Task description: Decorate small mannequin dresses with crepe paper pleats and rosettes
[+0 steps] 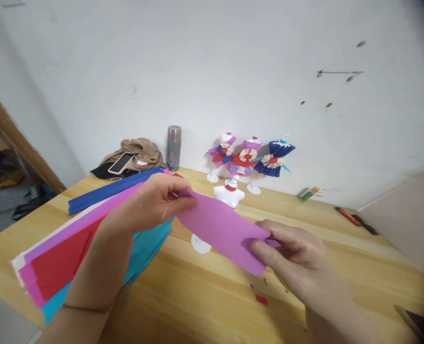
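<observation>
A strip of pink-purple crepe paper [221, 227] is held above the wooden table [205, 296] between both hands. My left hand [154, 203] pinches its upper left end, thumb on top. My right hand [291, 255] pinches its lower right end between thumb and fingers. Under my left forearm lies a stack of coloured paper sheets [61, 258]: blue, white, pink, red and turquoise. A white mannequin stand [229, 193] with a red collar sits just behind the strip, its round base [200, 244] showing below the strip.
Three small paper-dressed mannequins [249, 160] stand by the wall. A grey flask [174, 148], a tan cloth with a phone [121, 163] on it, a glue stick [309, 193], and red and black pens [357, 220] lie farther back. Red paper scraps [261, 299] dot the table.
</observation>
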Demonstrator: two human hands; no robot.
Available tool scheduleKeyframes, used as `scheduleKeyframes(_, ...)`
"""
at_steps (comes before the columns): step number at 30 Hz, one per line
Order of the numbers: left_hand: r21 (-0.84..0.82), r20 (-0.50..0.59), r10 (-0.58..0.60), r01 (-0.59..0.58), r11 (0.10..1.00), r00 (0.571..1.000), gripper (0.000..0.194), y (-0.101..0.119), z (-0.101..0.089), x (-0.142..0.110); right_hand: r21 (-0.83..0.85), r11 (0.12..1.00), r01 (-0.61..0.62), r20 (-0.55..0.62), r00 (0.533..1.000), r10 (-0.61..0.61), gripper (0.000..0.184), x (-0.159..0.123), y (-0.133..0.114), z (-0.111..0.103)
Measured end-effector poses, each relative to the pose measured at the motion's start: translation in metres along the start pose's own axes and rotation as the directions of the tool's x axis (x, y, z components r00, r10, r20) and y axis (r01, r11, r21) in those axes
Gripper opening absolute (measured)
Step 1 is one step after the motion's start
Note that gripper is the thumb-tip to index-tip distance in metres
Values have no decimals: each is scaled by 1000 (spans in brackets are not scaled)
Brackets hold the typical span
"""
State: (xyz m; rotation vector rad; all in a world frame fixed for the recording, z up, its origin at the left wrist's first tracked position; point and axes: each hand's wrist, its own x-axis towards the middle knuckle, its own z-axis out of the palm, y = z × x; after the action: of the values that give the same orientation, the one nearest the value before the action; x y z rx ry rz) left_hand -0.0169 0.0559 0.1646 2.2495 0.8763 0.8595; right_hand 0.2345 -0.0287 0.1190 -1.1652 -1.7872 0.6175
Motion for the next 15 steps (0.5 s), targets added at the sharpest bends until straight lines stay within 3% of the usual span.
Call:
scheduleKeyframes(10, 96, 64, -11, 4, 995, 998, 28, -7, -4, 1, 41, 999, -13, 79, 997, 10, 40, 2, 4, 0)
scheduleKeyframes(15, 54, 91, 17, -22, 998, 996, 21, -11, -9, 5, 22, 999, 27, 108, 994, -29, 38, 4, 3, 2)
